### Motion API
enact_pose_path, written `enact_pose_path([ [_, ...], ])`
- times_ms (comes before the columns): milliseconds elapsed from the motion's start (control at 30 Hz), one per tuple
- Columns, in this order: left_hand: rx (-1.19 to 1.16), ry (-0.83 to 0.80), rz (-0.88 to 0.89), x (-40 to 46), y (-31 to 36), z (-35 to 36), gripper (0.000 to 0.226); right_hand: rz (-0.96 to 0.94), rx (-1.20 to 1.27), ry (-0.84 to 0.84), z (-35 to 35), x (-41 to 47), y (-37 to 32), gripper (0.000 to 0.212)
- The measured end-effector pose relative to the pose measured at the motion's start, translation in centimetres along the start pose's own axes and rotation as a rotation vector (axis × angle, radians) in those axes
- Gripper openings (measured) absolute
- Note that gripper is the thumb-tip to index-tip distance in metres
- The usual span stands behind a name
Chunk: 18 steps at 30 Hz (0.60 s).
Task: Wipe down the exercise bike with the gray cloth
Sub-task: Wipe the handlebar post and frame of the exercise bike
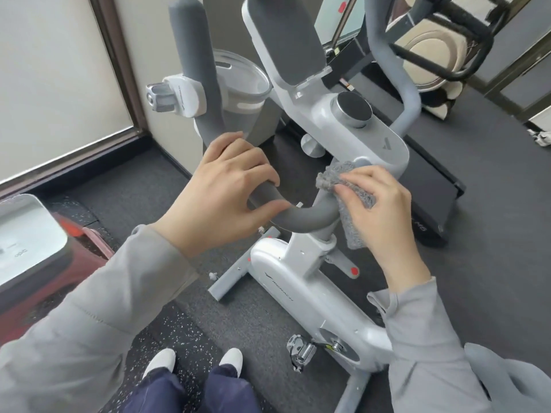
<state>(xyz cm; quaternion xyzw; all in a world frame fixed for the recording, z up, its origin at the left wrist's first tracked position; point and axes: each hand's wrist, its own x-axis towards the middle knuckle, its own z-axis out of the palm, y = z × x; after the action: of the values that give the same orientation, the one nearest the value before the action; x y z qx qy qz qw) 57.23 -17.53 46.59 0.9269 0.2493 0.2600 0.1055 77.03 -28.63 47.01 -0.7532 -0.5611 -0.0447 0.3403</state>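
Observation:
The white exercise bike (301,289) stands in front of me, with grey foam handlebars (301,219) curving across the middle of the view. My left hand (220,189) grips the left part of the handlebar, fingers wrapped over the foam. My right hand (378,204) holds the gray cloth (337,175) and presses it against the handlebar's centre, just below the white console housing (378,138). Part of the cloth hangs down beside the stem. A round dark knob (354,108) sits on top of the console.
A treadmill (432,186) lies on the dark rubber floor behind the bike. Another machine's black frame (447,40) is at the top right. A white appliance (26,236) and a red object (83,242) sit at the left. The bike's pedal (301,351) is near my shoes.

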Motion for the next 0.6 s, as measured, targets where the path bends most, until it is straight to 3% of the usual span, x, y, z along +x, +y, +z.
enact_pose_path([
  [267,-0.034,-0.009,-0.041,0.1,0.6,-0.2,0.042,-0.004,-0.004,0.055,-0.5,2.9,3.7,0.017],
  [500,-0.064,-0.029,-0.065,0.4,1.0,-0.1,0.040,-0.107,0.178,0.024,0.0,-0.2,2.2,0.015],
  [600,-0.068,-0.039,-0.067,0.5,1.1,-0.2,0.039,-0.117,0.189,0.111,-0.8,0.9,3.4,0.014],
])
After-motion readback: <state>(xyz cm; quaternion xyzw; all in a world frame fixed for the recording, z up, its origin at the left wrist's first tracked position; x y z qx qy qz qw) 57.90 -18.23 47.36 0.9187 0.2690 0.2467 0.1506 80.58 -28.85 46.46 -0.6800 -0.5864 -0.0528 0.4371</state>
